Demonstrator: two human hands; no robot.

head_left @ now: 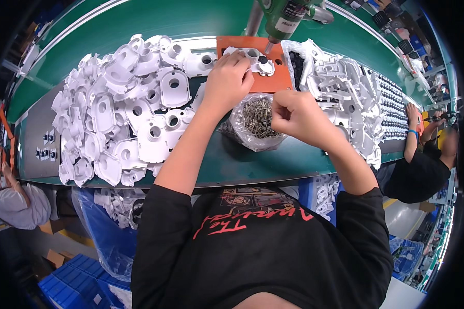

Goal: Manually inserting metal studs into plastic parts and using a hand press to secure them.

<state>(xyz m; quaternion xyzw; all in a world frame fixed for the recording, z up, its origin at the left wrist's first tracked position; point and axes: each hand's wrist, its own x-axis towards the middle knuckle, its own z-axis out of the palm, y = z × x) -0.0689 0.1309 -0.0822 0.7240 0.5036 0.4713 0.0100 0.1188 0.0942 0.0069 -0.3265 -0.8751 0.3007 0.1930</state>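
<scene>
My left hand point(228, 82) grips the left end of a white plastic part point(265, 67) lying on an orange fixture plate point(270, 83). A black round piece point(263, 59) shows in that part. Over the right rim of a clear plastic bag point(237, 121) of small metal screws point(259, 117), my right hand point(298, 117) is closed, its fingertips curled in. Whatever they may hold is hidden. Just above the plate, the tip of a green screwdriving machine point(286, 20) points down at the part.
White plastic housings point(105, 113) pile up on the left of the green bench point(216, 172). More white parts point(340, 87) lie to the right, beside rows of small black-and-silver pieces point(394, 108). Other people point(420, 170) work on both sides. Blue crates point(72, 283) stand below.
</scene>
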